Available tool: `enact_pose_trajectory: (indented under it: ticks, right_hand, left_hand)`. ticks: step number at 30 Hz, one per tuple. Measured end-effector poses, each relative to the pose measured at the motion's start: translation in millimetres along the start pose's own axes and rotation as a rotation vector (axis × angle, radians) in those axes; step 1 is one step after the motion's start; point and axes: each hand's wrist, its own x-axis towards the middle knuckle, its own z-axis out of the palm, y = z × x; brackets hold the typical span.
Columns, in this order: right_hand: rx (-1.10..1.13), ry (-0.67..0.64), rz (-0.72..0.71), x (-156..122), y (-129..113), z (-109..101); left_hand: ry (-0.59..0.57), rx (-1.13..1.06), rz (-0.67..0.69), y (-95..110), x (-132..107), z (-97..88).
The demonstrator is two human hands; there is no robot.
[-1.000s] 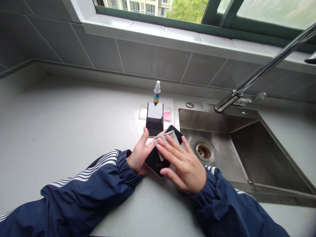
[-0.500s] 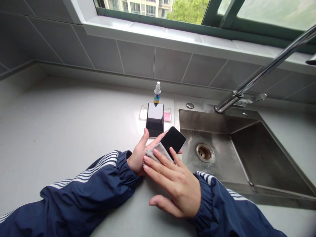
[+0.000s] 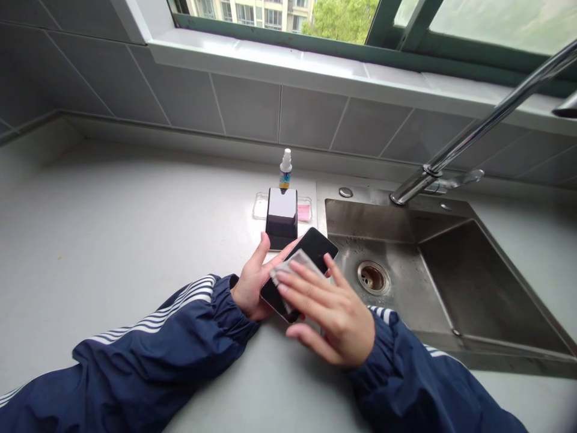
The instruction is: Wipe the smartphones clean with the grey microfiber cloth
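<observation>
A black-screened smartphone (image 3: pixel 317 243) rests tilted across my left hand (image 3: pixel 255 282), which supports it from beneath with the thumb raised off at the side. Over the middle of its screen lies a light grey cloth (image 3: pixel 301 260). My right hand (image 3: pixel 331 307) presses this cloth down with its fingers laid nearly flat, slightly blurred by motion. Just beyond my left fingers, a second smartphone (image 3: pixel 282 222) lies face up on the counter, on top of a clear phone case (image 3: pixel 260 205). Behind it stands a small white spray bottle (image 3: pixel 285 169).
To the right, a steel sink (image 3: pixel 374 231) with a drain (image 3: pixel 373 277) is set into the white counter (image 3: pixel 148 222). A chrome faucet (image 3: pixel 473 126) slants over it. Pink paper (image 3: pixel 303 213) shows at the clear case. A tiled wall and window are behind.
My right hand has slid the cloth up and right along the phone, from its lower end to the middle. The phone's lower end now shows. My left hand stays nearly still.
</observation>
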Motion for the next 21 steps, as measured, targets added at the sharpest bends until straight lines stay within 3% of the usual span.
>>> enact_pose_trajectory:
  ticks: [3, 7, 8, 11, 14, 18, 21]
  right_hand:
    - [-0.084, 0.025, 0.168, 0, 0, -1]
    - [0.017, -0.031, -0.047, 0, -3, -1]
    - [0.013, -0.012, -0.034, 0, 0, -2]
    - [-0.096, 0.063, 0.166, -1, 14, -6]
    - [-0.122, 0.066, 0.215, -1, 14, -6]
    - [-0.008, -0.005, 0.023, 1, -12, 4]
    - [0.075, -0.026, -0.099, 1, -13, 5]
  left_hand:
    - [0.021, 0.049, 0.004, 0, 0, 1.6]
    - [0.054, 0.044, 0.050, 0, 0, 3.6]
    - [0.033, 0.061, 0.034, 0, -1, 3.4]
    - [-0.051, 0.124, -0.023, 1, -1, 1.4]
    - [-0.069, 0.125, -0.022, 1, 0, 0.6]
    - [0.026, 0.052, 0.037, 0, 0, 3.5]
    - [0.030, 0.025, 0.019, 1, 0, 3.6]
